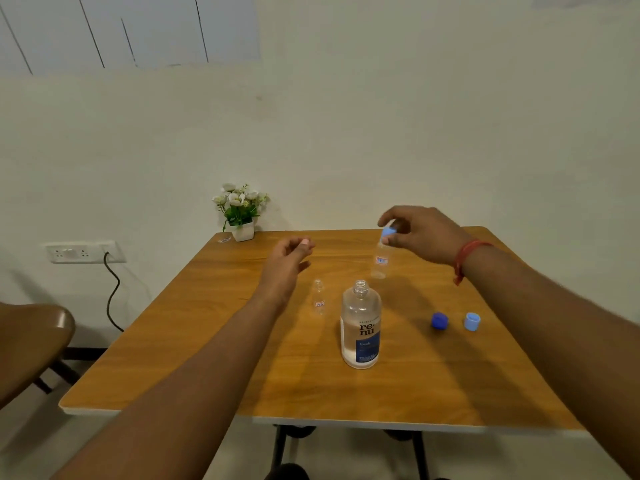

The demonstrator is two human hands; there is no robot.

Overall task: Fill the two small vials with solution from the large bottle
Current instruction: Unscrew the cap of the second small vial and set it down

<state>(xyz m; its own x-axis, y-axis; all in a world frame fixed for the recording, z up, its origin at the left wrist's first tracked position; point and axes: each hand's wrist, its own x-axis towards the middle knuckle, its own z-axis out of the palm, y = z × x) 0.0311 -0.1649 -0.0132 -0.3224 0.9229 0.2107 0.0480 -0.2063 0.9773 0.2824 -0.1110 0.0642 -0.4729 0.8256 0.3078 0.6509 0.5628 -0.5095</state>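
From the head view, a square wooden table [194, 344] with a warm grained top and a pale edge carries three clear containers. The large bottle [360, 327] is a rounded, clear plastic cylinder with a threaded open neck and a blue-and-white label; it stands upright near the middle of the table and holds clear liquid to about shoulder height. Two small vials are in sight, both slim, transparent and labelled with a tiny red-and-white sticker. The open vial [318, 299] stands upright just left of the large bottle, uncapped; whether it holds liquid cannot be told. The capped vial [381, 259] stands farther back to the right, and the right hand [420, 233] pinches its light blue cap [388, 232] between thumb and fingertips. A red thread bracelet [465, 259] circles that wrist. The left hand [289, 256] hovers above the table behind the open vial, fingers loosely curled, holding nothing. Two loose caps lie to the right of the large bottle, close together: a dark blue cap [440, 321] and a pale blue cap [472, 321]. At the far left corner sits one small white square pot of white flowers [240, 211].
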